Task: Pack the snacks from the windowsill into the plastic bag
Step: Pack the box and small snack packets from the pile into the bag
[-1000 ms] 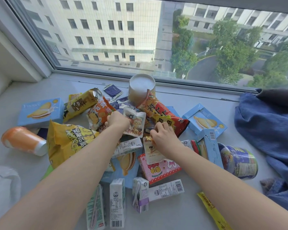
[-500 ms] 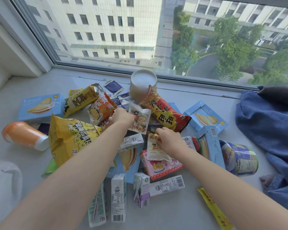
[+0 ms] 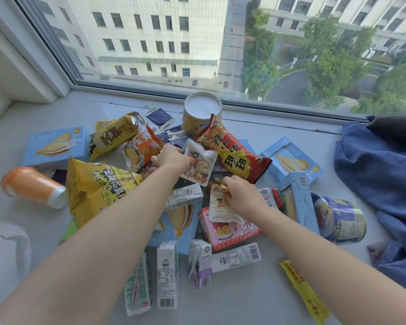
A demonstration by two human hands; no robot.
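Both hands were in the heap of snacks on the windowsill (image 3: 251, 301). The left hand (image 3: 171, 158) had its fingers curled round the edge of a small white pouch (image 3: 201, 166), and the right hand (image 3: 240, 195) pinched the top of a pale pouch (image 3: 218, 207) lying on a pink packet (image 3: 230, 229). The step looked to be lifting these two light sachets clear. That would go best with a straight upward pull, since the white pouch lay against the long red packet (image 3: 234, 156), and dragging it sideways could shift that packet or the milk carton (image 3: 185, 195) just beside the left wrist. Around them lay a big yellow popcorn bag (image 3: 96, 188), a toppled orange cup (image 3: 31, 186), blue biscuit boxes (image 3: 54, 146), more cartons nearest the person, a round tub (image 3: 202, 109) by the glass and a noodle cup (image 3: 339, 221) on its side. A blue cloth (image 3: 380, 181) crowded the right end. The plastic bag was not surely in view. A soft white shape (image 3: 5, 256) at the lower left edge may have been it, but that could not be told, so the carry might have to cross the left arm.
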